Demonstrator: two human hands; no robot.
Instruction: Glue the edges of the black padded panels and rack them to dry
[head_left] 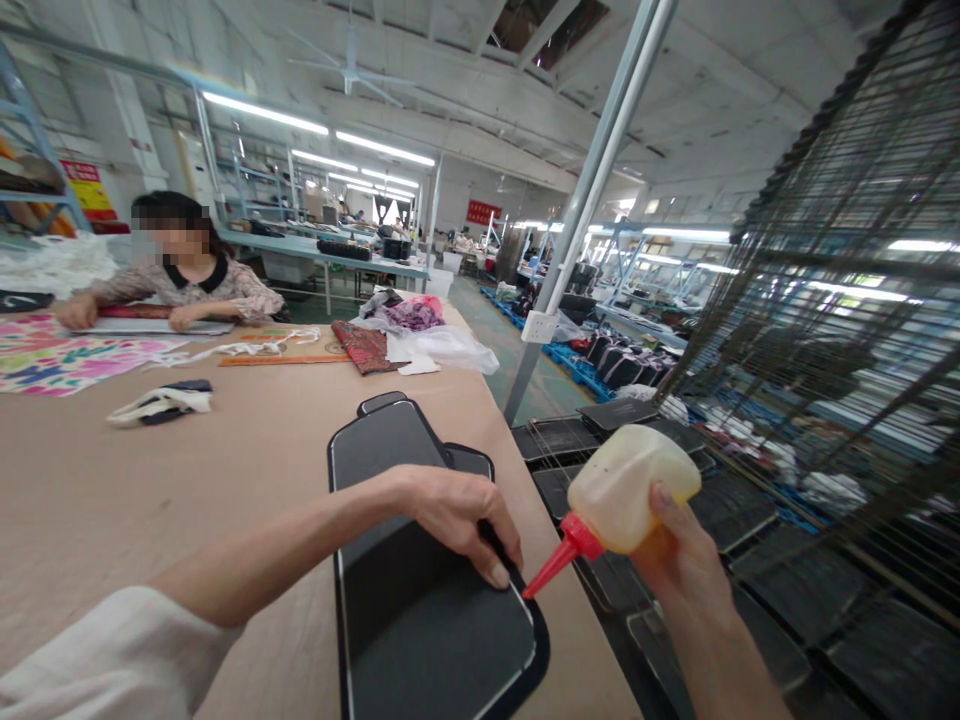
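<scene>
A dark grey flat panel (420, 620) with a pale edge line lies on the brown table (150, 480) near its right edge, on top of other dark panels. My left hand (461, 520) rests on it, fingers curled down and pressing its right edge. My right hand (679, 560) grips a yellowish squeeze bottle (630, 485) with a red nozzle. The nozzle tip (529, 595) points down-left and sits at the panel's right edge, just beside my left fingertips.
Across the table a person sits with both hands on flat pieces (161, 325). Cloth scraps, a plastic bag (442, 345) and colourful printed sheets (67, 360) lie at the far side. A slanted metal post (585, 200) and wire racks holding dark panels (787, 420) stand to the right.
</scene>
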